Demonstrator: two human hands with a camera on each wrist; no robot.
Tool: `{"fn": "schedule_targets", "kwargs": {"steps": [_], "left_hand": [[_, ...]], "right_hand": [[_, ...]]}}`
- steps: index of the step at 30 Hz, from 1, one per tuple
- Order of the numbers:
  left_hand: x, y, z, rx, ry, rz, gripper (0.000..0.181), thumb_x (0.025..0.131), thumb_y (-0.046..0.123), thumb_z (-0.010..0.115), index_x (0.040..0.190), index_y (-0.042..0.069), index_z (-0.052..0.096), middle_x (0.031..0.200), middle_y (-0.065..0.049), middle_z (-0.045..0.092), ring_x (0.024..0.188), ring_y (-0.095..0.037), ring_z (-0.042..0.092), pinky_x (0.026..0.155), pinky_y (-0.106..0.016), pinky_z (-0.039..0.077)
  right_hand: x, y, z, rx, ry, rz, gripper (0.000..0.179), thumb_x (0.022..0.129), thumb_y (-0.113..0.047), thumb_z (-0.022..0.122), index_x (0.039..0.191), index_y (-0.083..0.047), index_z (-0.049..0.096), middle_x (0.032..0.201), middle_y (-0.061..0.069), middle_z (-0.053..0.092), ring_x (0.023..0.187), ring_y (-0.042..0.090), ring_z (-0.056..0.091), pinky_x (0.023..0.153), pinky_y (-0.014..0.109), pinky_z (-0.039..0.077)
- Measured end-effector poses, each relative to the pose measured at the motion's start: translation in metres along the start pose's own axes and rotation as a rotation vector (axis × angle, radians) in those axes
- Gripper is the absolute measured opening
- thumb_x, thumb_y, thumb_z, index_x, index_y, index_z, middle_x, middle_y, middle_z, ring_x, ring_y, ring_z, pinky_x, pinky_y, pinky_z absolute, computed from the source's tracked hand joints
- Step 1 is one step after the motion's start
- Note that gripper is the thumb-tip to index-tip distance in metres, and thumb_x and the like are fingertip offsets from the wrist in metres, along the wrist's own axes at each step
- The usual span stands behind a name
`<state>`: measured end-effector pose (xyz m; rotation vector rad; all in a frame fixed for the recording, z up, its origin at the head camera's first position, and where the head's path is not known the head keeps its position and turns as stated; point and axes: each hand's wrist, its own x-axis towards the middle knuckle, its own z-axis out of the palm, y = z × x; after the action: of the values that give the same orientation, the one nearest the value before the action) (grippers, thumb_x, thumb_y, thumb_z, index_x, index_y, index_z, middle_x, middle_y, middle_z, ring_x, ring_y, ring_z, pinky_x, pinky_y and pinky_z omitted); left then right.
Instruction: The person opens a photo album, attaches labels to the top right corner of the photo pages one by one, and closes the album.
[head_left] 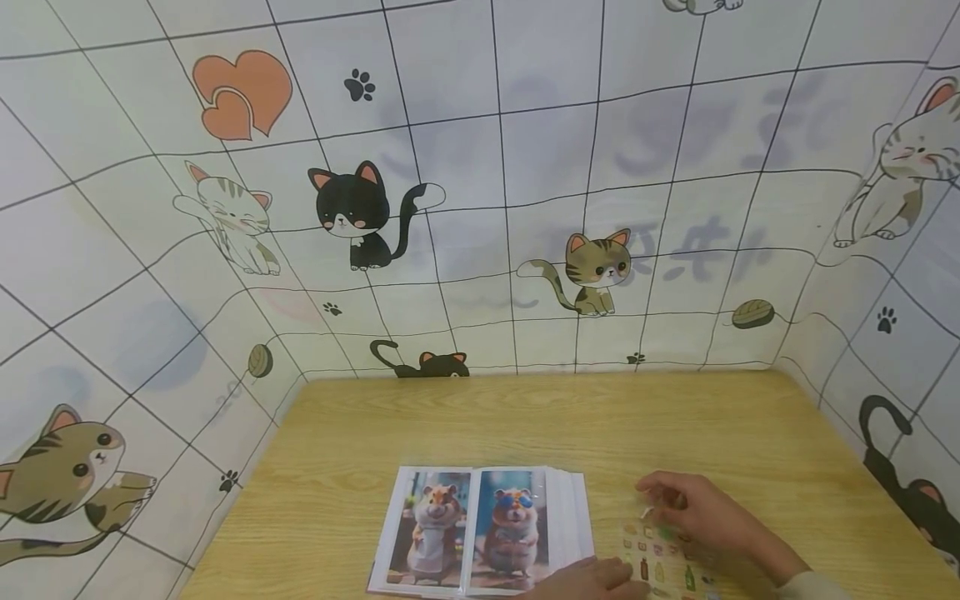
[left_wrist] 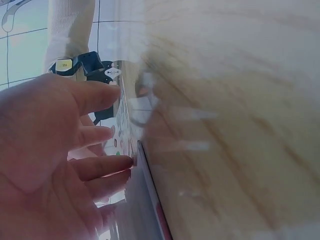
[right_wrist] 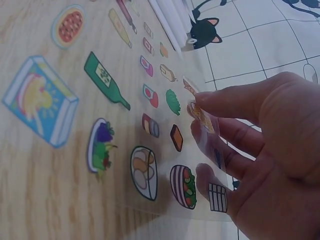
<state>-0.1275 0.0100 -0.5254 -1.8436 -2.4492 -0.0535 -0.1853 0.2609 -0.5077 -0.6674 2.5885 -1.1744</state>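
pinching an edge of the clear sticker sheet (head_left: 660, 550) between thumb and fingers of the right hand (head_left: 693, 512); lies on the table (head_left: 525, 425) beneath that hand, right of the open photo album (head_left: 442, 533). resting with left hand (head_left: 588, 579) beside the sheet, fingers loosely extended.

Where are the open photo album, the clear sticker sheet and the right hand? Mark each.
Photo album (head_left: 470, 533): head view, on the white strip between its two pictures.
Sticker sheet (right_wrist: 127, 125): right wrist view, on a bare clear patch.
Right hand (head_left: 699, 510): head view, back of the hand.
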Motion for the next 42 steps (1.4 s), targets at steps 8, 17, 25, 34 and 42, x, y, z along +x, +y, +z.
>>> {"fn": "schedule_targets", "kwargs": {"steps": [8,17,25,34,42], "left_hand": [[0.0,-0.004,0.001,-0.068,0.077,0.011,0.043,0.095,0.037,0.051,0.132,0.016,0.05,0.112,0.01,0.058,0.096,0.005,0.051,0.088,-0.006,0.036],[0.002,-0.01,-0.005,-0.189,0.067,-0.205,0.046,0.094,0.033,0.055,0.137,0.019,0.044,0.12,0.008,0.058,0.107,0.001,0.053,0.085,-0.008,0.041],[0.001,-0.009,-0.016,-0.361,0.262,-0.541,0.042,0.087,0.033,0.064,0.126,0.022,0.051,0.113,0.009,0.06,0.099,-0.001,0.057,0.074,-0.013,0.046],[0.001,-0.015,-0.025,-0.782,0.463,-0.596,0.032,0.091,0.022,0.058,0.122,0.014,0.049,0.112,-0.002,0.061,0.102,-0.01,0.058,0.077,-0.019,0.049],[0.008,-0.019,-0.028,-1.022,0.514,-0.657,0.039,0.089,0.023,0.058,0.125,0.02,0.043,0.113,-0.003,0.06,0.102,-0.009,0.058,0.077,-0.02,0.05]], "right_hand": [[-0.002,-0.001,-0.004,0.001,-0.002,-0.024,0.026,0.089,-0.013,0.061,0.115,-0.011,0.06,0.097,0.0,0.065,0.08,0.005,0.057,0.063,0.023,0.047],[-0.001,-0.003,-0.009,-0.022,0.005,-0.017,0.027,0.087,-0.011,0.062,0.113,-0.011,0.061,0.091,-0.005,0.067,0.082,0.005,0.06,0.066,0.023,0.047],[-0.001,-0.006,-0.017,0.048,-0.016,-0.101,0.033,0.088,-0.011,0.061,0.119,-0.003,0.056,0.089,-0.003,0.067,0.082,0.008,0.062,0.067,0.023,0.05],[-0.004,-0.012,-0.022,0.226,-0.109,-0.172,0.034,0.094,-0.012,0.054,0.127,-0.005,0.05,0.097,0.007,0.067,0.089,0.018,0.064,0.076,0.025,0.052],[0.0,-0.028,-0.024,0.266,-0.144,-0.205,0.034,0.094,-0.011,0.054,0.127,-0.008,0.049,0.098,0.008,0.068,0.09,0.022,0.065,0.075,0.028,0.053]]}}
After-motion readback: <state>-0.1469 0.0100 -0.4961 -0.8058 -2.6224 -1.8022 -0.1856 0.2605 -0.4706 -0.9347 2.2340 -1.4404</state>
